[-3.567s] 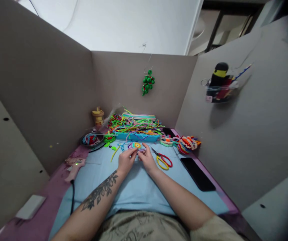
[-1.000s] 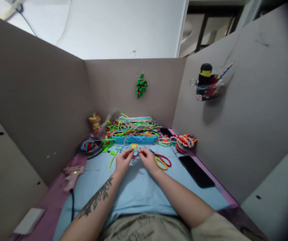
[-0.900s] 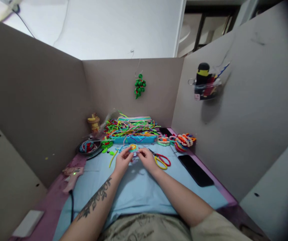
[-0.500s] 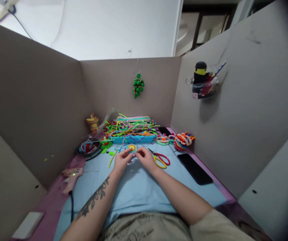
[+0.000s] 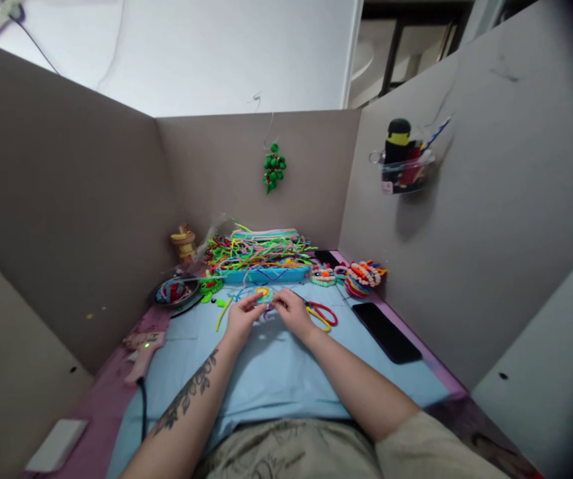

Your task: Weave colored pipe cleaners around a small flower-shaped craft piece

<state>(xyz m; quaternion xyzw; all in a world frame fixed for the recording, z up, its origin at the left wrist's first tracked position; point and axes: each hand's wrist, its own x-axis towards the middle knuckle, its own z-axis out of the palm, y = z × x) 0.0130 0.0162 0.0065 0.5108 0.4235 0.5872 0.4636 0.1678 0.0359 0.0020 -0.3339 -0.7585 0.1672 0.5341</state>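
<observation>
A small round coil of pipe cleaners (image 5: 265, 293), yellow-orange in the middle with a pale teal rim, is pinched in my left hand (image 5: 242, 318), thumb toward me. Close against its right edge, my right hand (image 5: 291, 311) is closed in a pinch; its fingertips partly hide what they grip. A purple pipe cleaner (image 5: 268, 315) curls down between the two hands. Just right of my right hand lie scissors (image 5: 325, 315) with red and yellow handles. Left of my left hand are a yellow-green pipe cleaner (image 5: 223, 314) and small green pieces (image 5: 207, 298).
Behind the hands stands a blue tray (image 5: 266, 275) heaped with coloured pipe cleaners. A dark bowl (image 5: 187, 301) and a pink glue gun (image 5: 145, 356) are at left. A black phone (image 5: 386, 332) and finished pipe-cleaner figures (image 5: 361, 278) lie at right. Grey partitions (image 5: 217, 153) enclose the table.
My right hand has shifted slightly, its fingers closer to the coil and covering more of the scissors. The coil has tilted or turned a little; the view has moved slightly.
</observation>
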